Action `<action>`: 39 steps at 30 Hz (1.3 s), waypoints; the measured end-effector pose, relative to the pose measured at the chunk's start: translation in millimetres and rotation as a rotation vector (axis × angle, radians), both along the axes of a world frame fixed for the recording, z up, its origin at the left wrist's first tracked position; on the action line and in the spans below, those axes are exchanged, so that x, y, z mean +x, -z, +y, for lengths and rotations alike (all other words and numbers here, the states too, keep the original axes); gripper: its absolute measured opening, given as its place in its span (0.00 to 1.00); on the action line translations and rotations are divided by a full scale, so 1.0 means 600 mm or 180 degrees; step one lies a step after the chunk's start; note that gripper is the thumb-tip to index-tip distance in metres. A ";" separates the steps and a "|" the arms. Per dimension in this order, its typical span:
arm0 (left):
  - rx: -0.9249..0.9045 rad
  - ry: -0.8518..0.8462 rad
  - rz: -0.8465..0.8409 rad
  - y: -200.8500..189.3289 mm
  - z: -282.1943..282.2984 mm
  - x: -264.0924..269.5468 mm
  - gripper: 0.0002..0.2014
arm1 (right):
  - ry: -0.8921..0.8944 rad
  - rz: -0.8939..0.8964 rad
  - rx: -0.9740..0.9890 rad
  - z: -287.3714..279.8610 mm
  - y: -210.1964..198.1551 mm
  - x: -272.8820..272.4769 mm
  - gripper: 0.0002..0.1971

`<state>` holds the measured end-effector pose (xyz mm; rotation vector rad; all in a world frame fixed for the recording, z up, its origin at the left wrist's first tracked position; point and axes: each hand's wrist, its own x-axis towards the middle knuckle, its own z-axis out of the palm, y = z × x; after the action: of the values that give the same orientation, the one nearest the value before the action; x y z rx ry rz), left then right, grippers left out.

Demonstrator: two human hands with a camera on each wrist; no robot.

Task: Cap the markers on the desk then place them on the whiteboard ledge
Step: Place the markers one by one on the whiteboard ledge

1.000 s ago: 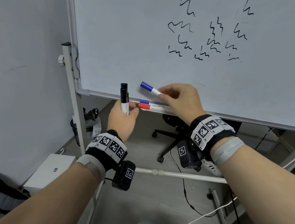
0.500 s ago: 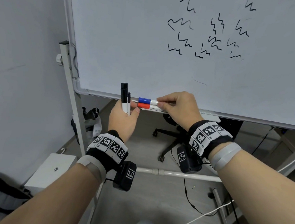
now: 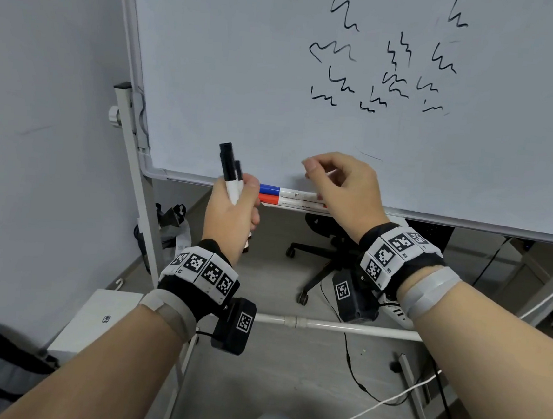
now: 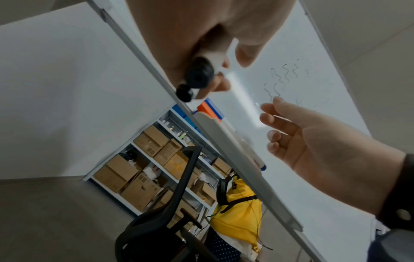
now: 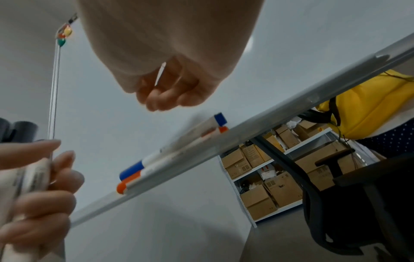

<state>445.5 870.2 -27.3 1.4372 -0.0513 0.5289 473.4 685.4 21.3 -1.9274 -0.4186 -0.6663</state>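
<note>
Grey-walled room, whiteboard [image 3: 247,58] on a wheeled stand, black squiggles on its upper right. Behind it: office chair [image 3: 324,256], shelf of cardboard boxes [image 4: 143,170], something yellow [image 5: 367,106], cables on the floor.

Ledge [image 5: 280,115] along the board's lower edge. On it, lying flat, side by side and touching: blue marker [image 3: 280,190] at the board side, red marker [image 3: 282,201] at the outer side. Both white-barrelled, capped, caps pointing left, coloured plugs at the far ends.

Left hand [image 3: 231,215] just left of the ledge markers, fingers curled round two black markers [image 3: 230,169]. Held upright, black caps on top, white barrels with small print, black end plugs showing in the left wrist view.

Right hand [image 3: 343,188] raised above the ledge markers, touching neither. Fingers loosely curled, thumb and forefinger tips close together, nothing held.
</note>
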 end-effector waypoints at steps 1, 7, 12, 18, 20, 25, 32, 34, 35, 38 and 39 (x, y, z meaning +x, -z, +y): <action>-0.0125 0.0273 -0.0024 -0.006 -0.007 -0.002 0.14 | -0.0153 0.0074 -0.0001 -0.001 -0.004 -0.005 0.09; 0.0243 0.1168 -0.0066 -0.014 -0.075 -0.019 0.19 | -0.0901 0.0548 -0.0270 -0.041 -0.014 -0.027 0.08; 0.0246 0.1647 -0.0133 -0.019 -0.125 -0.017 0.13 | -0.1027 0.0838 0.0128 -0.090 -0.014 -0.038 0.04; 0.0182 0.1429 -0.0125 -0.032 -0.176 0.006 0.13 | -0.0334 0.0315 0.0583 -0.144 -0.037 -0.031 0.07; 0.0182 0.1000 -0.0151 -0.026 -0.183 0.018 0.13 | -0.0111 0.0116 0.0774 -0.163 -0.049 -0.026 0.06; 0.0279 0.0572 -0.0157 -0.014 -0.193 0.028 0.11 | 0.0505 -0.0206 -0.0500 -0.200 -0.040 -0.002 0.08; 0.0384 0.0507 -0.0040 -0.002 -0.178 0.020 0.14 | 0.0457 0.0197 -0.1515 -0.186 0.001 0.008 0.13; 0.0386 0.0493 -0.0009 0.000 -0.171 0.020 0.14 | 0.0487 0.0334 -0.1630 -0.178 0.008 0.012 0.15; 0.0395 0.0490 -0.0010 0.001 -0.168 0.020 0.14 | 0.0504 0.0396 -0.1630 -0.175 0.010 0.013 0.14; 0.0403 0.0529 -0.0029 0.004 -0.161 0.019 0.13 | 0.0530 0.0505 -0.1649 -0.167 0.016 0.016 0.11; 0.0404 0.0538 -0.0027 0.006 -0.160 0.019 0.13 | 0.0519 0.0529 -0.1649 -0.164 0.017 0.016 0.11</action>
<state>456.8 774.5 -30.6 1.5384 -0.2145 0.3981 482.8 586.9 10.9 -2.5093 -0.3537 -0.5273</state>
